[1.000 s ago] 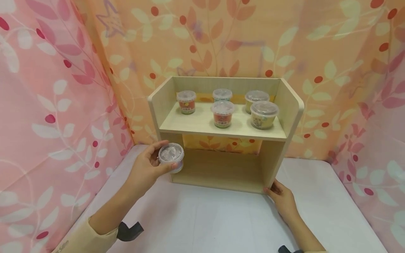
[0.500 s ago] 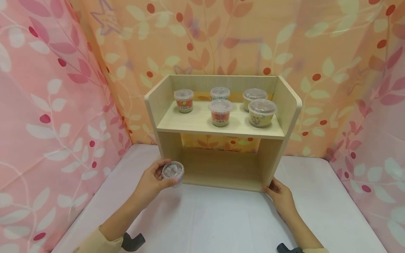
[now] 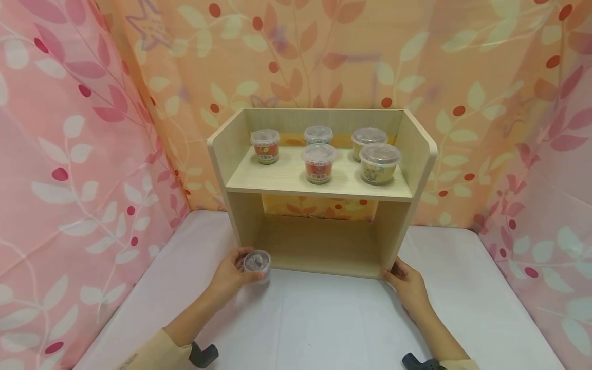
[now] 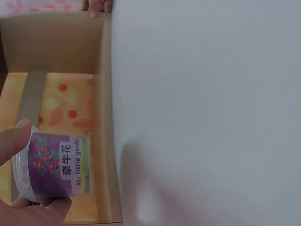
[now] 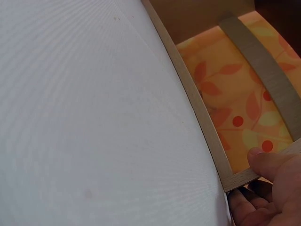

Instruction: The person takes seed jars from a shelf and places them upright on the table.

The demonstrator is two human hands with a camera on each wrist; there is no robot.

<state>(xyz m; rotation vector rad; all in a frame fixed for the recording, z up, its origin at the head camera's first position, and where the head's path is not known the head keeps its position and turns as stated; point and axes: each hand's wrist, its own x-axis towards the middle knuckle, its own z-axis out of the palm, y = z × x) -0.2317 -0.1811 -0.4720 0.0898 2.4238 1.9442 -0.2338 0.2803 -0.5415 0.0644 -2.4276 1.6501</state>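
Orange leaf-print backdrop (image 3: 305, 61), pink leafy drape (image 3: 78, 169) along the left, smooth white tabletop (image 3: 319, 324).

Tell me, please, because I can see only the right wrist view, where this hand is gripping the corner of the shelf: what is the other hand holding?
Observer: The left hand holds a small lidded cup.
Operator: Thank you. Can some writing be read on it?
Observer: Yes, in the left wrist view its purple label shows the words "My little garden" beside Chinese characters.
Operator: I understand. And are there also other cups of this kind?
Observer: Yes, the head view shows five more cups standing on the upper board of the shelf.
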